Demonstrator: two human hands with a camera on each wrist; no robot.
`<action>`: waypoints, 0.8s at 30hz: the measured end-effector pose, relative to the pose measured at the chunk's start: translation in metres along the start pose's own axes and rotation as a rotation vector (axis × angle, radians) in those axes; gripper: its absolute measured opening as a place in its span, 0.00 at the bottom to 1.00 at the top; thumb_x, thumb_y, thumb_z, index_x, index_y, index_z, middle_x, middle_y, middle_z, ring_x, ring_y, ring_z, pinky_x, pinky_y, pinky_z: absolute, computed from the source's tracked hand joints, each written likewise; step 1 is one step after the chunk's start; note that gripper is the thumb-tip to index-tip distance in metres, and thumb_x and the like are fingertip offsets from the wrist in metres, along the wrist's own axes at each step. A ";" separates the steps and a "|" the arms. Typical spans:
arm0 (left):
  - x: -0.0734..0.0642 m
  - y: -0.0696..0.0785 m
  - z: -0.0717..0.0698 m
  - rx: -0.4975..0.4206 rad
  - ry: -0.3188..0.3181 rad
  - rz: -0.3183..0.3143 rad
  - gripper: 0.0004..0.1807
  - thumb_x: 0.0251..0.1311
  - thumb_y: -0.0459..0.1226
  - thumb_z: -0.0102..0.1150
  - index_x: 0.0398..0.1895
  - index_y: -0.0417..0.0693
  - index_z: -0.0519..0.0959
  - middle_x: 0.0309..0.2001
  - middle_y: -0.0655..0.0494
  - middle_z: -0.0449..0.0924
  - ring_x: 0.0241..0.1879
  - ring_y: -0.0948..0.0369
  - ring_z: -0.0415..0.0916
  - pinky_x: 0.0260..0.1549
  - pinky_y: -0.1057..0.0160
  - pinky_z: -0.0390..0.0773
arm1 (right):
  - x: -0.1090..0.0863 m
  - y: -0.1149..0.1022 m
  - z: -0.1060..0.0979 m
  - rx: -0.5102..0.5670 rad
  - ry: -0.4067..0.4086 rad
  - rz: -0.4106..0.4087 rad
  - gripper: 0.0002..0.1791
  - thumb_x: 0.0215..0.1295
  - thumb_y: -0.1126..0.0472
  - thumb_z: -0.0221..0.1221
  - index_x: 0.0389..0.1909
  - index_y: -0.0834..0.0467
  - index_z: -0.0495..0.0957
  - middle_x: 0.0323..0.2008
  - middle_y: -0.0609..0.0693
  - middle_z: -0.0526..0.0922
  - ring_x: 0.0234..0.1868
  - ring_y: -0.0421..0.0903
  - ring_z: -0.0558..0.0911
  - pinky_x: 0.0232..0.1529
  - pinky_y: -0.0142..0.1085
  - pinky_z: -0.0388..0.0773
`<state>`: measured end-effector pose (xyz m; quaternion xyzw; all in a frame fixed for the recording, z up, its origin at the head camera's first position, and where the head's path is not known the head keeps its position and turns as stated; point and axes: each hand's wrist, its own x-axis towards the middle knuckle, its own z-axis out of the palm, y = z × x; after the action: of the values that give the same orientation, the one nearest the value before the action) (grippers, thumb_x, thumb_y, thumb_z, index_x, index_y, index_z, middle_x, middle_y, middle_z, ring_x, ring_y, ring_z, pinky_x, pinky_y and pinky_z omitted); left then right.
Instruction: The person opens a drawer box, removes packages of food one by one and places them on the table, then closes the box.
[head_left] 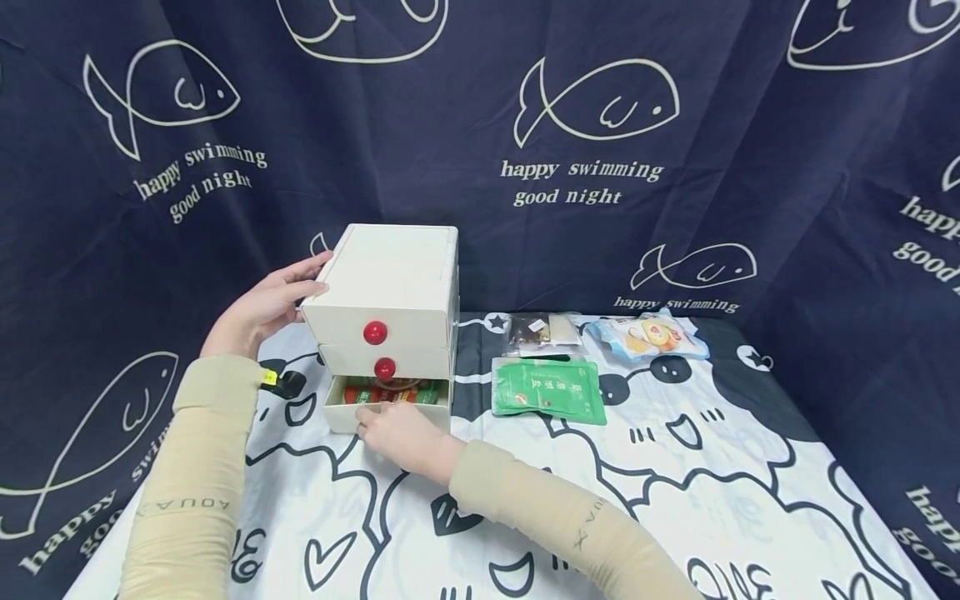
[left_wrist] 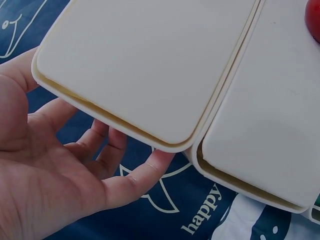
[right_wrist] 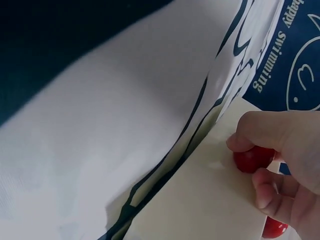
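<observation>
A white drawer cabinet [head_left: 397, 262] stands on the table. Its bottom drawer [head_left: 341, 420] is pulled partly out, with red and green packets [head_left: 358, 395] inside. My right hand [head_left: 407, 439] is at that drawer's front; in the right wrist view its thumb and fingers pinch a red knob [right_wrist: 251, 160]. Against the cabinet's left side rests my left hand [head_left: 262, 307], fingers spread along the upper edge. The two upper drawers, with red knobs [head_left: 375, 332], are closed.
Right of the cabinet lie a green packet [head_left: 547, 389], a clear bag with dark contents [head_left: 529, 333] and a light blue snack bag [head_left: 649, 336]. A black object with a yellow tag [head_left: 288, 384] is near my left wrist. A dark blue curtain [head_left: 480, 125] hangs behind the table.
</observation>
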<state>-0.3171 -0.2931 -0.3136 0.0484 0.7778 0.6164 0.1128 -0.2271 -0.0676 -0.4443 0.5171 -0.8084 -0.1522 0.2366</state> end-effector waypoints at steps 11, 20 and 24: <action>-0.002 0.002 0.000 0.003 0.002 0.010 0.37 0.66 0.38 0.52 0.75 0.60 0.48 0.75 0.53 0.44 0.65 0.55 0.56 0.43 0.61 0.73 | -0.007 -0.007 -0.011 0.006 -0.003 -0.043 0.10 0.56 0.62 0.61 0.36 0.44 0.84 0.34 0.40 0.76 0.22 0.36 0.74 0.18 0.28 0.68; -0.001 0.001 0.000 -0.011 -0.002 0.010 0.37 0.67 0.37 0.51 0.75 0.60 0.49 0.75 0.53 0.45 0.65 0.57 0.55 0.45 0.60 0.72 | -0.013 -0.014 -0.018 0.049 -0.035 -0.066 0.10 0.57 0.62 0.62 0.35 0.43 0.85 0.34 0.40 0.76 0.23 0.35 0.74 0.18 0.27 0.67; 0.000 0.001 0.000 -0.016 0.003 0.012 0.37 0.66 0.36 0.51 0.75 0.60 0.49 0.75 0.53 0.46 0.65 0.57 0.55 0.44 0.60 0.72 | -0.016 -0.017 -0.022 0.056 -0.032 -0.076 0.09 0.57 0.62 0.62 0.32 0.42 0.85 0.34 0.40 0.76 0.23 0.35 0.73 0.17 0.27 0.66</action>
<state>-0.3172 -0.2930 -0.3124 0.0514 0.7726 0.6235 0.1083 -0.1967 -0.0604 -0.4383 0.5516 -0.7957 -0.1465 0.2031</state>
